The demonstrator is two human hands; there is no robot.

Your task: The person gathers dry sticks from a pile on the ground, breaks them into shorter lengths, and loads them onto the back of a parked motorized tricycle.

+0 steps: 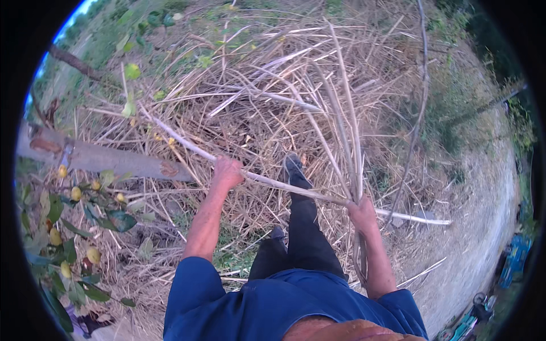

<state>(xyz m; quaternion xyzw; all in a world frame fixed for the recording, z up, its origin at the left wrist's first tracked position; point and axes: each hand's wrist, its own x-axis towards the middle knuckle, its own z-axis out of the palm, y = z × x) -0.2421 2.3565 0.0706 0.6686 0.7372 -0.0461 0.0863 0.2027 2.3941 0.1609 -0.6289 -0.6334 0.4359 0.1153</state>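
Observation:
My left hand point(228, 171) is closed around a long pale dry stalk point(277, 184) that slants from the upper left down to the right, past my other hand. Several more dry stalks point(347, 128) fan upward out of my right hand point(361, 213), and their lower ends hang along the forearm. The long stalk crosses this bunch at the right fist; whether those fingers also grip it I cannot tell. Beneath and beyond both hands spreads a tangled heap of dry stalks point(256, 111). One shoe point(293, 164) rests on the heap's near part.
A thick tree trunk point(115, 160) reaches in from the left, above leafy twigs with yellow fruit point(93, 255). A thin bare branch point(420, 115) hangs at the right. Farther right run a pale dirt path point(482, 238) and, at its edge, a teal vehicle point(465, 326).

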